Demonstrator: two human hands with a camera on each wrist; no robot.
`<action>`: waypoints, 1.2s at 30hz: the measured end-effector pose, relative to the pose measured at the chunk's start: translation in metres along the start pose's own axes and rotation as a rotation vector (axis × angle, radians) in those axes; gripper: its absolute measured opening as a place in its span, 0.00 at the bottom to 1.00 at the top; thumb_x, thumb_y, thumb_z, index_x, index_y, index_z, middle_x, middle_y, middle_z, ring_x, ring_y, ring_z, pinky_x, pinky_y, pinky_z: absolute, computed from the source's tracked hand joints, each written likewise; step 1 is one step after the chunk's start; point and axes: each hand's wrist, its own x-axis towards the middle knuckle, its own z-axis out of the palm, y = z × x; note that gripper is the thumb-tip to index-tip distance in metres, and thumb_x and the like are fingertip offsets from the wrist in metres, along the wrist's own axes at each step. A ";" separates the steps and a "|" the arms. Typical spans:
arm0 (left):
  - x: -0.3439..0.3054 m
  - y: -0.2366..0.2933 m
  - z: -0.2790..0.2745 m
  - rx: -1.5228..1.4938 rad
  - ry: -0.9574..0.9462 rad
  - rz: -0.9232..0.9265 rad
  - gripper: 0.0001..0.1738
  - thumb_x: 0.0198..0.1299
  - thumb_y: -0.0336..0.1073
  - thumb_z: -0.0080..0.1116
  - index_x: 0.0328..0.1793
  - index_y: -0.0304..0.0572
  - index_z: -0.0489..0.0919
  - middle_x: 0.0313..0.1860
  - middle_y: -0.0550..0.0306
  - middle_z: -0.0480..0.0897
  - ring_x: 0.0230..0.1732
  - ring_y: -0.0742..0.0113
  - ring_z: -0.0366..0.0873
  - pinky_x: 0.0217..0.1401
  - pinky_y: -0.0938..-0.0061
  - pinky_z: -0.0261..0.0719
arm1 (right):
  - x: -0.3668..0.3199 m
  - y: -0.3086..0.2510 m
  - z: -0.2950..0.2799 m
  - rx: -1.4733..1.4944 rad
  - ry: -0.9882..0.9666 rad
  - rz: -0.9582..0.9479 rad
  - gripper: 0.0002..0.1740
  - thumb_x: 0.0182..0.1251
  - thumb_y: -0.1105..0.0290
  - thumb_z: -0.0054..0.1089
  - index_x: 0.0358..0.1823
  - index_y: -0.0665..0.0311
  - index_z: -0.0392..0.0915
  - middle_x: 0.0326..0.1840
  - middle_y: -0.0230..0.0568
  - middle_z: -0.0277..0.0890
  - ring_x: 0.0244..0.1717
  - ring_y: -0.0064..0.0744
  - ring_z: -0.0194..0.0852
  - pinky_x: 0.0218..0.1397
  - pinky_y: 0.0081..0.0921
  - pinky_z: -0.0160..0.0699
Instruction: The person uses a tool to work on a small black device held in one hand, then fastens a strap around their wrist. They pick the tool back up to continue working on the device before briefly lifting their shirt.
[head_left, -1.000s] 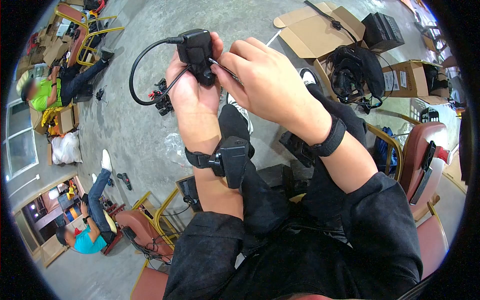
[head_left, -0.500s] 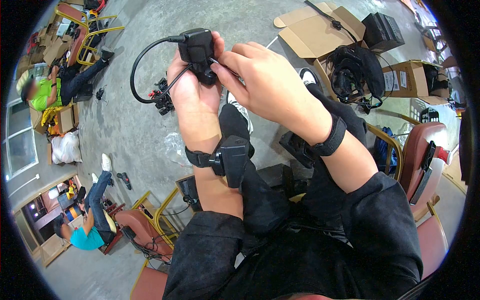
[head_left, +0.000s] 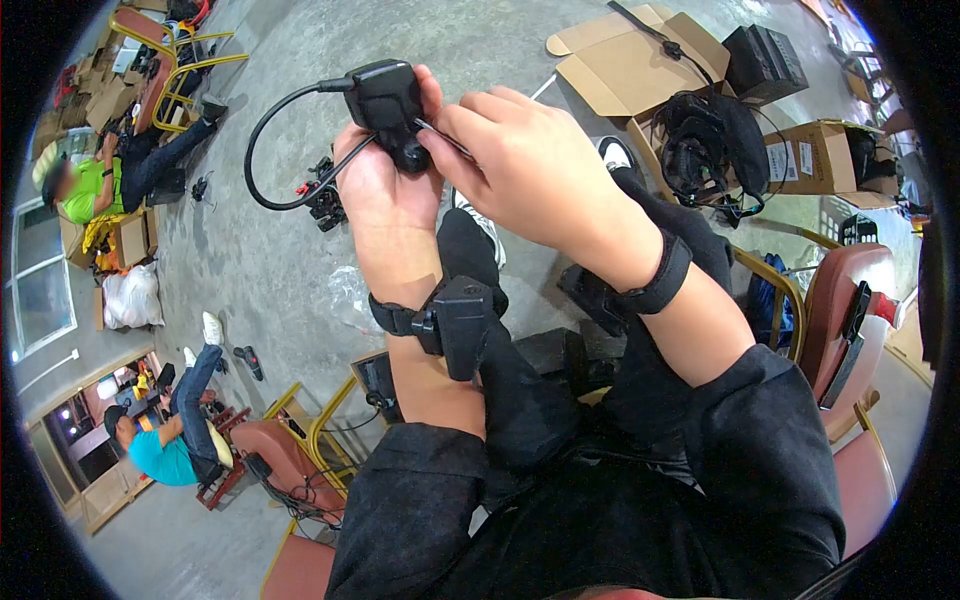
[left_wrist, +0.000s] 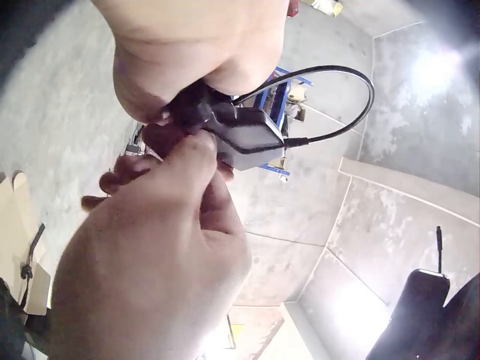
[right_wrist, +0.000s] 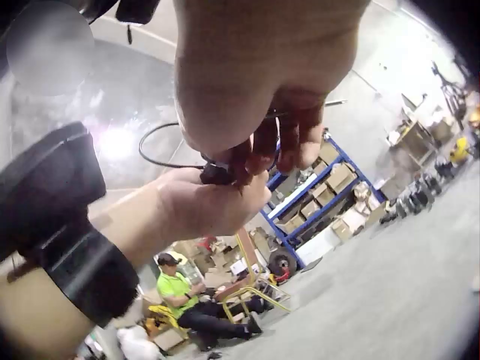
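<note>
My left hand [head_left: 385, 190] holds a black device [head_left: 385, 92] with a looped black cable [head_left: 252, 150], fingers curled behind it. In my right hand [head_left: 540, 165], thumb and fingers pinch a thin metal tool [head_left: 447, 139] whose tip meets the device's right side. The left wrist view shows the device [left_wrist: 247, 136] between both hands, the right hand [left_wrist: 157, 255] close against it. Seen from the right wrist, the tool's thin shaft [right_wrist: 334, 103] sticks out past the fingers, and the left hand [right_wrist: 206, 206] lies under the small dark device [right_wrist: 216, 174]. The exact contact point is hidden.
An open cardboard box [head_left: 640, 75] and a black headset-like bundle [head_left: 710, 150] lie on the floor at the right. Reddish chairs [head_left: 850, 290] stand at both sides. Two seated people are at the left. Small black parts [head_left: 325, 205] lie on the floor beyond my left forearm.
The device has tilted and shifted slightly left in my left hand, its cable loop moving with it. My right hand keeps its pinch on the tool. The person in blue has moved.
</note>
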 end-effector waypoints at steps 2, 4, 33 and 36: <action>0.004 0.001 -0.003 0.040 -0.007 -0.004 0.16 0.62 0.32 0.40 0.47 0.25 0.74 0.43 0.38 0.79 0.46 0.52 0.80 0.53 0.65 0.82 | 0.000 0.004 0.000 -0.195 0.017 -0.159 0.14 0.66 0.62 0.55 0.31 0.65 0.78 0.25 0.43 0.75 0.29 0.46 0.78 0.33 0.39 0.80; 0.003 0.001 -0.002 0.069 0.014 0.007 0.16 0.63 0.32 0.40 0.47 0.25 0.74 0.43 0.38 0.80 0.46 0.52 0.80 0.53 0.65 0.82 | 0.001 0.003 0.000 -0.160 0.010 -0.141 0.14 0.67 0.62 0.55 0.31 0.66 0.78 0.25 0.45 0.76 0.29 0.48 0.78 0.33 0.41 0.79; -0.002 0.000 0.003 0.018 0.039 -0.007 0.14 0.61 0.31 0.42 0.45 0.26 0.74 0.44 0.39 0.79 0.46 0.52 0.80 0.52 0.66 0.83 | 0.003 -0.008 -0.009 0.196 -0.144 0.186 0.14 0.67 0.62 0.54 0.34 0.67 0.78 0.27 0.51 0.77 0.31 0.55 0.78 0.34 0.45 0.77; -0.012 -0.001 0.003 0.023 0.027 0.007 0.15 0.61 0.31 0.43 0.46 0.26 0.74 0.44 0.38 0.79 0.46 0.51 0.81 0.52 0.65 0.83 | -0.006 -0.009 -0.003 0.095 -0.031 0.049 0.13 0.65 0.63 0.56 0.32 0.66 0.78 0.27 0.46 0.77 0.32 0.50 0.78 0.35 0.41 0.79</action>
